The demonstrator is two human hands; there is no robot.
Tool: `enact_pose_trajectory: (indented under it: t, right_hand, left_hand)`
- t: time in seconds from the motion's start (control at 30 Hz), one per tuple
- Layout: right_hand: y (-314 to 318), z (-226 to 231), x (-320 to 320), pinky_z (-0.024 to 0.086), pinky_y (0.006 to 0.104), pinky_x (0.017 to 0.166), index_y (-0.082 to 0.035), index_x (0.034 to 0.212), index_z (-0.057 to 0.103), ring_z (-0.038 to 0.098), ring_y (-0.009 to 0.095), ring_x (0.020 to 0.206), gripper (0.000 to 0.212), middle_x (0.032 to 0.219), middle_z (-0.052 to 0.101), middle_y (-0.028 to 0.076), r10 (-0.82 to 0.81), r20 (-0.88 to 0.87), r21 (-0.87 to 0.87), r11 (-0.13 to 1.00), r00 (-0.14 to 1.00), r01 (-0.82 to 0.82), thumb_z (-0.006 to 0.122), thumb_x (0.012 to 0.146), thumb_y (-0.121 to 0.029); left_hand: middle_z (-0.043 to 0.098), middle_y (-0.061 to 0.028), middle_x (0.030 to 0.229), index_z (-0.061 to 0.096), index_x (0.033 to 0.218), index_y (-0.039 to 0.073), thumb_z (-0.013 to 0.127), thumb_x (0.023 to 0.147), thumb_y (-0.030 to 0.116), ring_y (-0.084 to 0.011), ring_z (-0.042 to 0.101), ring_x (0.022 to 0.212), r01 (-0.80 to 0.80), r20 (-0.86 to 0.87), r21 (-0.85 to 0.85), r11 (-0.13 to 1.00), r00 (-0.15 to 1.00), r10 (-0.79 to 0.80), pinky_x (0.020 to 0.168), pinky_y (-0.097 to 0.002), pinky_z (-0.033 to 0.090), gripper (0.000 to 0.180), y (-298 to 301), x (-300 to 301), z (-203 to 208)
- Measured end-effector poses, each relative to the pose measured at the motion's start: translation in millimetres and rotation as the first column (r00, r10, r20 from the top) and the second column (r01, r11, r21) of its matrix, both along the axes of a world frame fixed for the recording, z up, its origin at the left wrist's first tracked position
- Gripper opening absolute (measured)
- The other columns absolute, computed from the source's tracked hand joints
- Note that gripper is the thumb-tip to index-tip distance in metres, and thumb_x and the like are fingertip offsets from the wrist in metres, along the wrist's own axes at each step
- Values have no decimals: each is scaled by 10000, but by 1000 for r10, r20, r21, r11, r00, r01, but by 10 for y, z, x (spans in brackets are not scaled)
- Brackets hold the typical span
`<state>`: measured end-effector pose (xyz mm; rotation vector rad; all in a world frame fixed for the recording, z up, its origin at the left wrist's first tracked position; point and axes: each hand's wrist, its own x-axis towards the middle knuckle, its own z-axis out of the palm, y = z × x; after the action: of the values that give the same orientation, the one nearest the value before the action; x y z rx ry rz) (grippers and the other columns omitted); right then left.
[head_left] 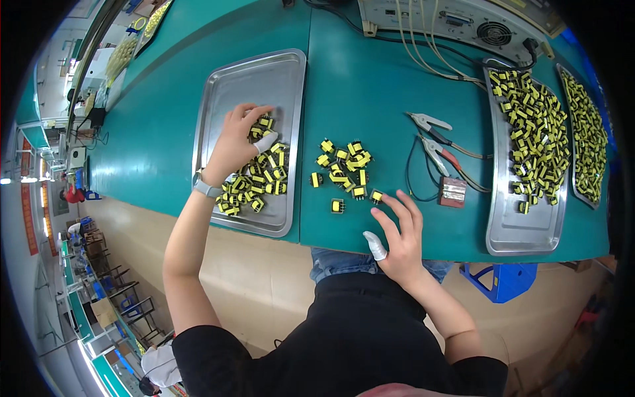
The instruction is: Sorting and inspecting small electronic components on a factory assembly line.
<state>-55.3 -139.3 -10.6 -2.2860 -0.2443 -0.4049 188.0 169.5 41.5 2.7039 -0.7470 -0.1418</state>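
My left hand is over the metal tray, its fingers curved round a few small yellow-and-black transformers. A white cover sits on its thumb. Below that hand, many more transformers lie heaped in the tray. My right hand rests low over the green table, fingers apart and nothing between them, its thumb also covered in white. Its fingertips are close to a single transformer; whether they touch it I cannot tell. A loose group of transformers lies between the two hands.
Two clip leads lie right of the loose group, beside a reddish-brown block. Farther right are two trays piled with transformers. An instrument with cables stands at the back. A blue stool is under the table edge.
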Motion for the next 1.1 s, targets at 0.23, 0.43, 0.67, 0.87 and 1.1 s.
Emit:
enact_pose_trajectory:
  t: [0.23, 0.43, 0.67, 0.87, 1.1]
  right_hand:
    - [-20, -10, -18, 470, 537, 1066, -14, 1193, 697, 533, 440, 1333, 352, 1354, 625, 177, -14, 11, 30, 999, 1000, 14, 775, 881, -155]
    - [-26, -23, -30, 490, 522, 1036, -2, 1179, 694, 570, 430, 1290, 349, 1314, 645, 178, -41, 10, 57, 998, 999, 41, 773, 859, -116]
    - [-26, -27, -13, 500, 508, 1020, 6, 1175, 689, 596, 419, 1253, 347, 1290, 657, 176, -53, 28, 73, 996, 998, 50, 767, 851, -89]
    - [-11, -22, -7, 511, 494, 1008, 15, 1174, 686, 607, 414, 1236, 346, 1268, 664, 177, -77, 27, 89, 993, 997, 75, 761, 847, -73]
    - [11, -31, 3, 517, 491, 999, 20, 1165, 686, 620, 412, 1213, 351, 1245, 668, 176, -81, 44, 88, 993, 996, 77, 759, 831, -61]
  left_hand:
    - [562, -118, 1296, 668, 1294, 139, 815, 880, 242, -322, 604, 1194, 43, -176, 19, 999, 984, -39, 1038, -415, 495, 451, -120, 128, 143]
    - [526, -112, 1330, 612, 1327, 129, 828, 880, 242, -312, 588, 1235, -68, -341, 39, 997, 937, 78, 1086, -411, 476, 509, -66, 84, 139]
    - [544, -135, 1270, 619, 1255, 146, 806, 832, 73, -358, 626, 1115, -37, -270, 52, 998, 962, 50, 954, -425, 534, 468, -56, 72, 136]
    - [574, -147, 1248, 629, 1242, 150, 755, 851, 59, -364, 628, 1094, -96, -232, 21, 995, 968, 98, 974, -420, 522, 421, -93, 49, 104]
    - [603, -46, 1023, 610, 1187, 143, 739, 875, 47, -176, 624, 801, -336, -525, -197, 921, 830, 190, 633, -303, 508, 351, 163, 372, 18]
